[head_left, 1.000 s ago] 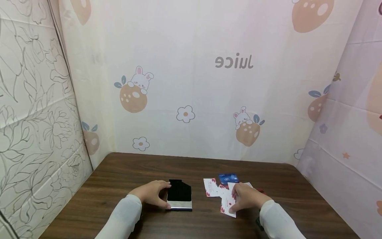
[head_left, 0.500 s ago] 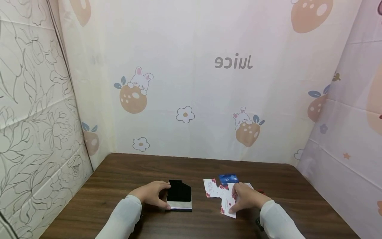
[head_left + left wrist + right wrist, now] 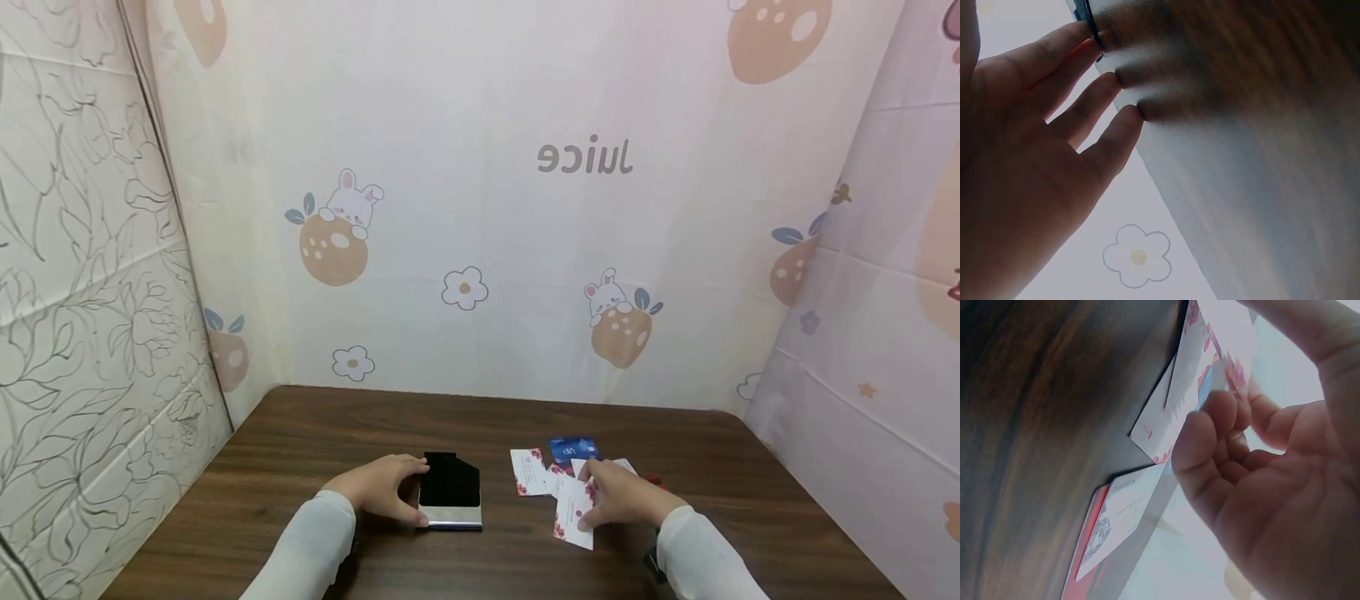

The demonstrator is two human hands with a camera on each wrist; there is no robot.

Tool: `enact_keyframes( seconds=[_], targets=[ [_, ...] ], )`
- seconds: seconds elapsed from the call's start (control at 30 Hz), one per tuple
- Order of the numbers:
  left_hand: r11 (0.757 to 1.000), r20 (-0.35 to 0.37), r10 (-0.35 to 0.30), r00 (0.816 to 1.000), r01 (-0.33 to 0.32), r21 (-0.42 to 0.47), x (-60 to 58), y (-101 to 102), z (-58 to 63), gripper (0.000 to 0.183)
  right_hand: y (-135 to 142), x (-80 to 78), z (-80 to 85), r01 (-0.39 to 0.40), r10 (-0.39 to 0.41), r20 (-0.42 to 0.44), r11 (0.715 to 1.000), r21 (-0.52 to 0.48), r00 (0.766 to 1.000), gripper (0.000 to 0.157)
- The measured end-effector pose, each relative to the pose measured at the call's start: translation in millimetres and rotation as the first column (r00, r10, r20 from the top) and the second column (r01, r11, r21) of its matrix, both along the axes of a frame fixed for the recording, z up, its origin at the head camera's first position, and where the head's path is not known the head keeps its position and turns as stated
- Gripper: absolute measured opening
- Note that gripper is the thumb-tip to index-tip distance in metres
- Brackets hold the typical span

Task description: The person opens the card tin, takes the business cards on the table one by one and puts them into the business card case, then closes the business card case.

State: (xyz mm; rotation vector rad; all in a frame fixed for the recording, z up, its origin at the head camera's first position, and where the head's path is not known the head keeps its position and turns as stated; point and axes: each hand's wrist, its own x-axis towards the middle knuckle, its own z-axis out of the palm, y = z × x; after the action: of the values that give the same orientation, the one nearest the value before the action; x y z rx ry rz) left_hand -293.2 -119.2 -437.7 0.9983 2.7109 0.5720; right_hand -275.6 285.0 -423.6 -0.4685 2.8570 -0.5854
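On the left of the table, an opened business card case (image 3: 450,492) shows a black inside and a silver strip along its near edge. My left hand (image 3: 382,490) spans the case's left side, thumb at the near corner, forefinger by the far one. In the left wrist view its fairly straight fingers (image 3: 1097,103) touch the table. My right hand (image 3: 622,493) pinches a white business card (image 3: 573,512) with red flower print between thumb and fingers. That card is tilted up in the right wrist view, above other flowered cards (image 3: 1159,419) lying overlapped.
A blue card (image 3: 573,449) lies behind the flowered cards, and another white card (image 3: 529,472) lies to their left. Beyond the right fingers, a white card (image 3: 1124,515) rests on a red card (image 3: 1079,569). A patterned curtain (image 3: 480,200) closes off the table's (image 3: 315,417) back.
The right hand's fingers have shifted slightly, and more of the pinched business card shows. The left hand and the card case have stayed in place.
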Motion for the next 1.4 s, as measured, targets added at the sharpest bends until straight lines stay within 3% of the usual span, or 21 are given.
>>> enact_keyframes(
  seconds=[0.1,0.33,0.47,0.7,0.8,1.0,1.23,1.4],
  targets=[
    [1.000,-0.002,-0.002,1.000,0.002,-0.003,-0.7,-0.1,-1.5,0.086,1.0,0.0,-1.0,-0.002,0.002,-0.006,1.000,-0.013,1.000,0.062],
    [1.000,0.001,0.002,1.000,-0.002,-0.002,-2.1,-0.6,-2.8,0.086,3.5,-2.0,-1.3,-0.097,0.095,-0.046,0.995,-0.037,0.994,0.048],
    [1.000,-0.003,0.004,1.000,-0.004,-0.003,-2.0,-0.5,-3.1,0.086,5.5,-1.7,0.0,-0.097,0.096,-0.031,0.994,-0.047,0.995,0.049],
    [1.000,0.003,0.007,1.000,-0.007,0.003,-2.6,-1.5,-4.1,0.086,4.3,4.1,7.1,-0.037,0.050,0.098,0.991,-0.130,0.994,0.066],
    [1.000,0.002,0.005,1.000,-0.005,0.002,-3.3,-1.8,-4.8,0.086,2.8,7.5,10.9,-0.010,0.048,0.178,0.978,-0.210,0.983,0.066],
    [1.000,0.013,0.009,1.000,-0.009,0.002,-4.3,-2.1,-5.2,0.087,0.5,8.3,13.2,-0.012,0.081,0.231,0.958,-0.287,0.970,0.060],
    [1.000,0.011,0.002,1.000,-0.002,0.000,-3.0,-2.0,-4.9,0.086,0.1,7.3,13.2,-0.011,0.071,0.213,0.963,-0.271,0.974,0.066],
    [1.000,0.017,0.011,1.000,-0.011,0.007,-2.3,-1.4,-3.5,0.087,-3.0,8.3,15.8,-0.048,0.099,0.163,0.956,-0.288,0.982,0.052]
  ],
)
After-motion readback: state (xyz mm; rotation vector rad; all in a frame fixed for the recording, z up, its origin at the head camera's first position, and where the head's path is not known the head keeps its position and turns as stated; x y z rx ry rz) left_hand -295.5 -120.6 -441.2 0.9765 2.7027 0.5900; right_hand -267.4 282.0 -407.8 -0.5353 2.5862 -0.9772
